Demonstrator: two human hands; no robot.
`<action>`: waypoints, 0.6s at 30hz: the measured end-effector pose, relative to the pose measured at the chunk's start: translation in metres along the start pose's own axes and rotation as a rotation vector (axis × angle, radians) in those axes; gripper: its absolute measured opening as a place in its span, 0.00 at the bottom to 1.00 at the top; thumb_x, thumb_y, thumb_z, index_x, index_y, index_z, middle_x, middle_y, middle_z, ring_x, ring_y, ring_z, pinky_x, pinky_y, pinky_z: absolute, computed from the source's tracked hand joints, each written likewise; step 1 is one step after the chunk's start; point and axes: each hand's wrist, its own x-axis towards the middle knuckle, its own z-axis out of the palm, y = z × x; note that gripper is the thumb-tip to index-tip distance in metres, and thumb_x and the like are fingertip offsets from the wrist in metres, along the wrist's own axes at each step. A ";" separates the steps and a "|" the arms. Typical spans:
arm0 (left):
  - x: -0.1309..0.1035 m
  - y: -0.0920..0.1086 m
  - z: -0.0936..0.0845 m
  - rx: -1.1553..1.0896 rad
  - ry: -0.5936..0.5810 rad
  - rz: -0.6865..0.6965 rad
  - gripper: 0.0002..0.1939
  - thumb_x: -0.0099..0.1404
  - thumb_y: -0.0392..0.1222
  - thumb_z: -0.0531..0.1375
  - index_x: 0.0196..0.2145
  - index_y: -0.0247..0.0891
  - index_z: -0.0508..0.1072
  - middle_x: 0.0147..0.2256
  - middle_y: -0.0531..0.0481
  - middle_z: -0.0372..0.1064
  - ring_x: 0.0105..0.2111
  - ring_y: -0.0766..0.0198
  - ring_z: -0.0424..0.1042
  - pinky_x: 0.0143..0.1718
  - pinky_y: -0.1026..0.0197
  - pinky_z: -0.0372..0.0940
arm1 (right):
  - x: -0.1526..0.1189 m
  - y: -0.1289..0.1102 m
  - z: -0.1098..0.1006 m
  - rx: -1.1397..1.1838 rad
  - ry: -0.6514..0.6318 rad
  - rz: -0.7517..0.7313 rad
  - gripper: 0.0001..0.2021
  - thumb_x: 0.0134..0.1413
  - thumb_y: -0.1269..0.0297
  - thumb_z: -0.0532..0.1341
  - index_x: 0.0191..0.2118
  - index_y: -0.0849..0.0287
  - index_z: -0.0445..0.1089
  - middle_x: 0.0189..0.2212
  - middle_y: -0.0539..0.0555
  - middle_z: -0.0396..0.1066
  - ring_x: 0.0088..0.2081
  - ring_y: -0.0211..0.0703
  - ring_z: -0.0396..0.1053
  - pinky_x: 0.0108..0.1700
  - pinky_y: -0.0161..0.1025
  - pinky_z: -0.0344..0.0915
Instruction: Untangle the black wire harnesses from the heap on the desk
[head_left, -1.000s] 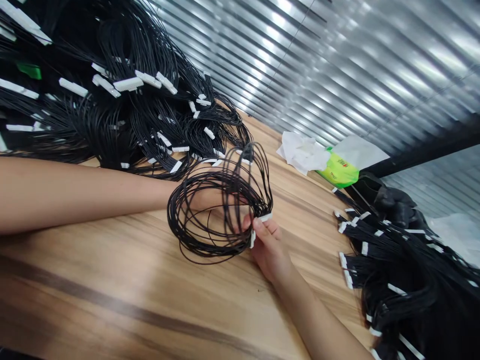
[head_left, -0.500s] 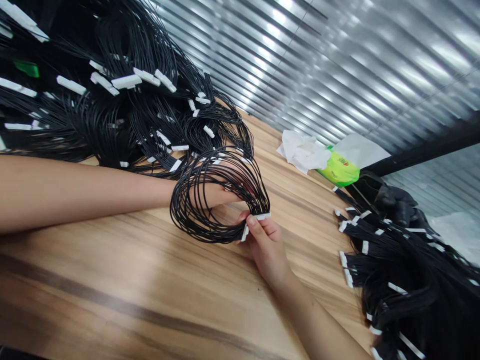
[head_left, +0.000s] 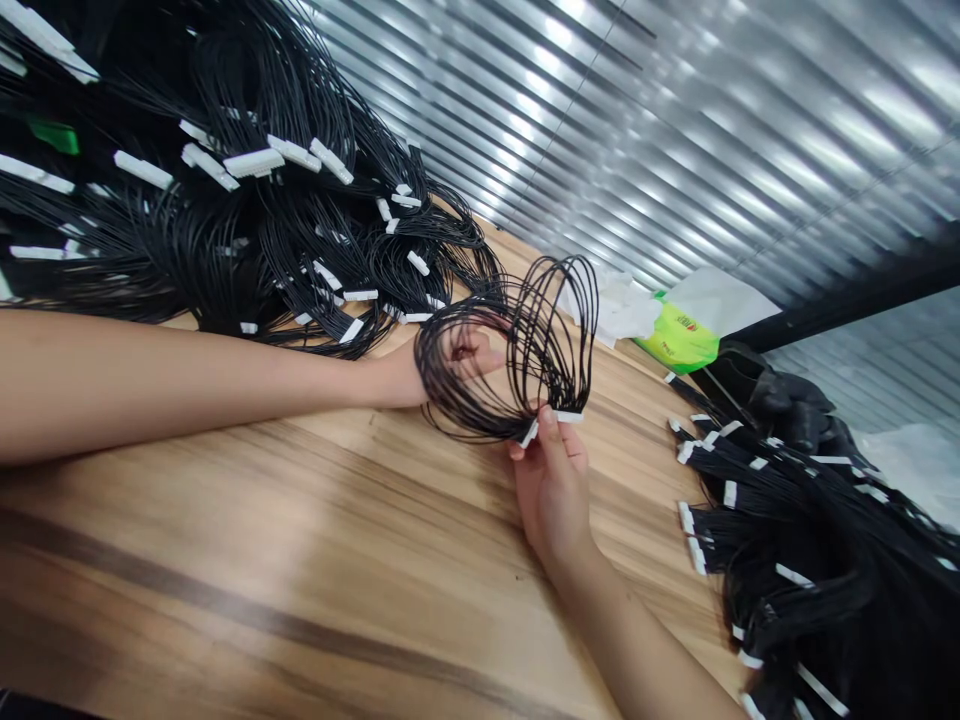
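In the head view, my right hand point(head_left: 553, 490) pinches the white connectors point(head_left: 568, 416) at the ends of a looped black wire harness point(head_left: 517, 345). Its thin wires rise from the connectors in two spread loops above the table. My left hand point(head_left: 463, 358) reaches in from the left, partly behind the near wires and inside the larger loop. Its fingers are loosely curled and apart from the thumb, with no wire visibly gripped.
A big heap of black wire harnesses point(head_left: 300, 220) with white connectors covers the table's left back. Another pile point(head_left: 825, 560) lies at the right. White tissue point(head_left: 619, 305) and a green-yellow packet point(head_left: 681, 335) sit by the corrugated metal wall point(head_left: 637, 130). Bare wood tabletop point(head_left: 337, 580) is in front.
My right hand has moved right and slightly up with the connectors. The single round bundle has spread into two loops. My left hand's fingers now show more plainly among the wires.
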 end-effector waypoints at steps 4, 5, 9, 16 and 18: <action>0.008 -0.004 -0.003 -0.066 0.103 0.012 0.17 0.61 0.42 0.62 0.46 0.37 0.69 0.38 0.51 0.71 0.40 0.66 0.68 0.47 0.59 0.67 | 0.003 -0.002 0.001 0.007 0.110 -0.067 0.08 0.45 0.59 0.69 0.31 0.56 0.74 0.27 0.47 0.67 0.25 0.31 0.57 0.24 0.29 0.58; 0.009 -0.004 -0.003 -0.093 0.148 -0.024 0.17 0.62 0.41 0.61 0.49 0.37 0.67 0.37 0.52 0.71 0.38 0.67 0.69 0.43 0.61 0.67 | 0.004 -0.002 0.000 0.000 0.123 -0.081 0.08 0.45 0.59 0.69 0.31 0.56 0.74 0.27 0.47 0.67 0.24 0.31 0.57 0.23 0.29 0.57; 0.015 0.002 -0.005 -0.215 0.236 -0.209 0.18 0.63 0.37 0.55 0.52 0.35 0.63 0.22 0.58 0.58 0.19 0.73 0.58 0.19 0.69 0.54 | 0.004 -0.002 -0.002 -0.013 0.158 -0.102 0.09 0.46 0.59 0.68 0.31 0.56 0.72 0.25 0.46 0.65 0.23 0.31 0.56 0.24 0.30 0.56; 0.003 0.017 -0.005 -0.066 0.277 0.166 0.06 0.67 0.40 0.55 0.42 0.38 0.67 0.21 0.58 0.51 0.21 0.72 0.54 0.21 0.69 0.50 | 0.005 -0.002 -0.003 -0.032 0.176 -0.123 0.09 0.47 0.58 0.67 0.33 0.57 0.72 0.25 0.45 0.66 0.23 0.31 0.56 0.25 0.31 0.55; -0.005 0.021 -0.004 0.171 0.123 0.343 0.06 0.65 0.42 0.59 0.37 0.38 0.71 0.24 0.55 0.60 0.23 0.72 0.59 0.24 0.67 0.54 | 0.005 -0.001 -0.003 -0.059 0.168 -0.120 0.10 0.48 0.57 0.67 0.34 0.57 0.72 0.24 0.45 0.65 0.23 0.31 0.56 0.25 0.31 0.55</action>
